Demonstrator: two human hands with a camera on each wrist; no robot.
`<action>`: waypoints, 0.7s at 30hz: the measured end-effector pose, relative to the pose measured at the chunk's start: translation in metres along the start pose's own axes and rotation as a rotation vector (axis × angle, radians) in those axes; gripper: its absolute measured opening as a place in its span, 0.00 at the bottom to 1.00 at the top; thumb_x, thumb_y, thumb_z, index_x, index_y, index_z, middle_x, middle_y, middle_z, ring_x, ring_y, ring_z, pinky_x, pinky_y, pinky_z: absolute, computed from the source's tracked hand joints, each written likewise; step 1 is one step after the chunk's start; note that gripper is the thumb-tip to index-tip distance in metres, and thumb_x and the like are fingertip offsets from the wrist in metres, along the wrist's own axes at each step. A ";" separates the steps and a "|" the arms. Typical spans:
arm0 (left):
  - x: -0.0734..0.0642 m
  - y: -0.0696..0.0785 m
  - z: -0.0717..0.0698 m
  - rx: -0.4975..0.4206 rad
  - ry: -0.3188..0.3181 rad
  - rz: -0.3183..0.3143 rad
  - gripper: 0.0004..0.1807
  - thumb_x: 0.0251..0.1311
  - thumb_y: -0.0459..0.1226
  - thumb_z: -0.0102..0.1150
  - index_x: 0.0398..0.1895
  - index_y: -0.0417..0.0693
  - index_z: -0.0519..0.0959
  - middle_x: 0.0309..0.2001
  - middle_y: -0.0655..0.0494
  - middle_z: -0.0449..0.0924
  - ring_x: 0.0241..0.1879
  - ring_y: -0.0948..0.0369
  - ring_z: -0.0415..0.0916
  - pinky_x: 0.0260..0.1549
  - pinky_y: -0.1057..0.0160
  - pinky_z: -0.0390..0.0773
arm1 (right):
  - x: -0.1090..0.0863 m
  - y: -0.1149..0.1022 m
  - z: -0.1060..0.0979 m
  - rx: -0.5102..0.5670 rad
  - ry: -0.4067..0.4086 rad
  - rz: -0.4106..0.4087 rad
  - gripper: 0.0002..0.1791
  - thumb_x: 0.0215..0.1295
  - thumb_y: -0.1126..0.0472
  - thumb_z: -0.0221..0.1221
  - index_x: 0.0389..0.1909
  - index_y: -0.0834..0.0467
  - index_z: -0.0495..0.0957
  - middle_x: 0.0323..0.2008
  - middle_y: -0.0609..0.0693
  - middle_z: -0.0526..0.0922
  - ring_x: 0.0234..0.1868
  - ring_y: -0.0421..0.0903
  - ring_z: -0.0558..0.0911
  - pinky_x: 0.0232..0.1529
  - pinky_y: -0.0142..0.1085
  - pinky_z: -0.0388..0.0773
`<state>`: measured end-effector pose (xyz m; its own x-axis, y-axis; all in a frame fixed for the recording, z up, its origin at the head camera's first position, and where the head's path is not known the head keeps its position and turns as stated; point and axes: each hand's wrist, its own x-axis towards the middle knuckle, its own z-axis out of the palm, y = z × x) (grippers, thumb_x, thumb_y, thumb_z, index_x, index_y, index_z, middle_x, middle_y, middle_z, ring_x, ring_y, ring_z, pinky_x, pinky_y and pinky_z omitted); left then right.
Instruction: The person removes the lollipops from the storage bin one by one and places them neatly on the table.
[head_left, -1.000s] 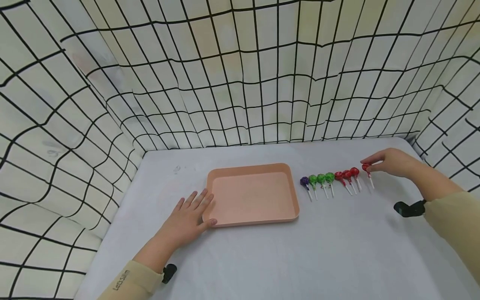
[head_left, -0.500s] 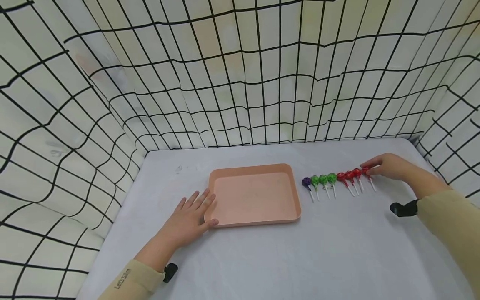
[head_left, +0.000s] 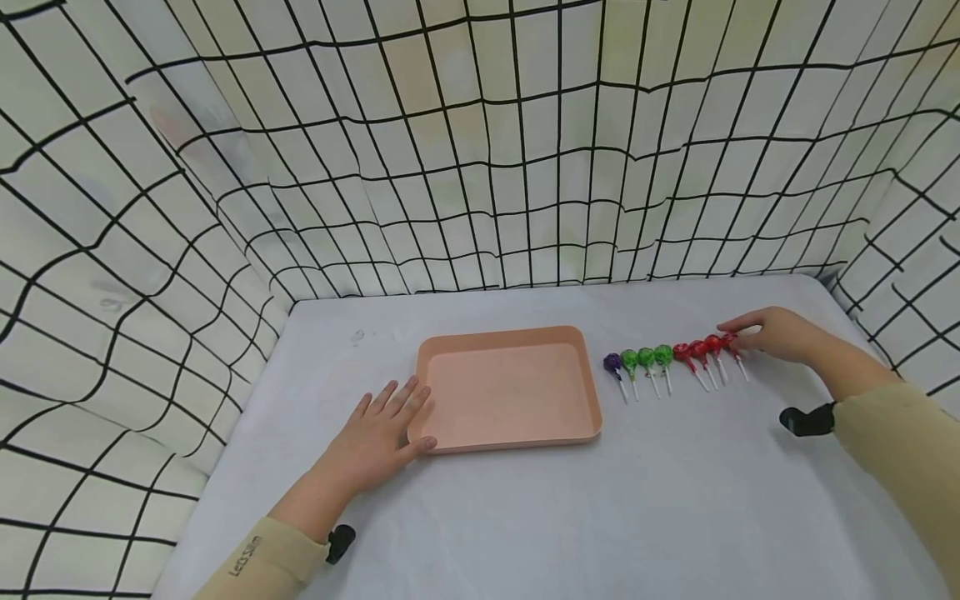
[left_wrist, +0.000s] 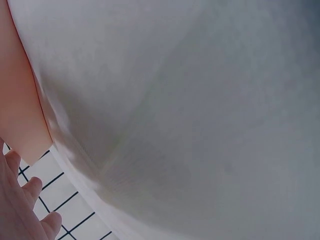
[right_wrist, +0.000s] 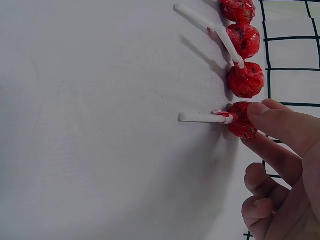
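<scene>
At the right end of a row of lollipops, my right hand [head_left: 783, 337] pinches the head of a red lollipop [right_wrist: 242, 126] between thumb and fingers. Its white stick points toward the table's near side. Close beside it lie three more red lollipops [head_left: 699, 350], then three green lollipops [head_left: 647, 358] and a purple lollipop [head_left: 612, 363] nearest the tray. My left hand [head_left: 375, 446], fingers straight and spread, rests on the left edge of a pink rectangular tray [head_left: 510, 387]. Nothing lies in the tray. The left wrist view shows mostly white cloth and some fingertips.
A white cloth [head_left: 555, 517] covers the table. White walls with a black grid [head_left: 465, 167] stand behind the table and at both sides. A black device [head_left: 807, 420] sits at my right wrist, another black device [head_left: 341, 544] at my left.
My right hand has brought the red lollipop leftward against the end of the row, closing the gap there. Over the last half second it barely moves. My left hand stays on the tray.
</scene>
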<state>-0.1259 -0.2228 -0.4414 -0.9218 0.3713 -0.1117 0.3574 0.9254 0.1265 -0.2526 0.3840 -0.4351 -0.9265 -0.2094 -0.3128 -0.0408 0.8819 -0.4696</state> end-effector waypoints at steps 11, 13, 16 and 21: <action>0.005 0.003 0.001 -0.006 0.005 0.010 0.47 0.65 0.69 0.43 0.80 0.56 0.52 0.79 0.55 0.46 0.77 0.46 0.43 0.72 0.37 0.44 | -0.010 -0.004 -0.006 -0.011 0.024 0.001 0.29 0.70 0.49 0.60 0.64 0.62 0.74 0.63 0.73 0.69 0.65 0.74 0.59 0.59 0.70 0.63; 0.005 0.003 0.001 -0.005 0.002 0.009 0.47 0.65 0.69 0.43 0.80 0.56 0.51 0.79 0.55 0.45 0.77 0.46 0.43 0.72 0.38 0.44 | -0.011 -0.005 -0.004 -0.020 0.037 0.002 0.29 0.70 0.48 0.59 0.64 0.62 0.74 0.62 0.73 0.69 0.64 0.73 0.61 0.59 0.69 0.64; 0.004 0.003 0.001 -0.015 -0.002 0.008 0.46 0.65 0.68 0.43 0.80 0.56 0.51 0.79 0.55 0.45 0.77 0.46 0.42 0.72 0.38 0.43 | -0.014 -0.010 0.000 -0.048 0.066 0.012 0.31 0.70 0.45 0.58 0.65 0.62 0.73 0.62 0.72 0.70 0.60 0.71 0.66 0.55 0.67 0.69; 0.001 0.001 0.002 -0.032 0.004 0.005 0.47 0.65 0.69 0.41 0.80 0.55 0.51 0.79 0.54 0.45 0.77 0.46 0.42 0.72 0.37 0.43 | -0.019 -0.022 0.010 -0.108 0.134 0.013 0.34 0.69 0.40 0.57 0.66 0.61 0.72 0.56 0.70 0.75 0.48 0.63 0.74 0.41 0.54 0.79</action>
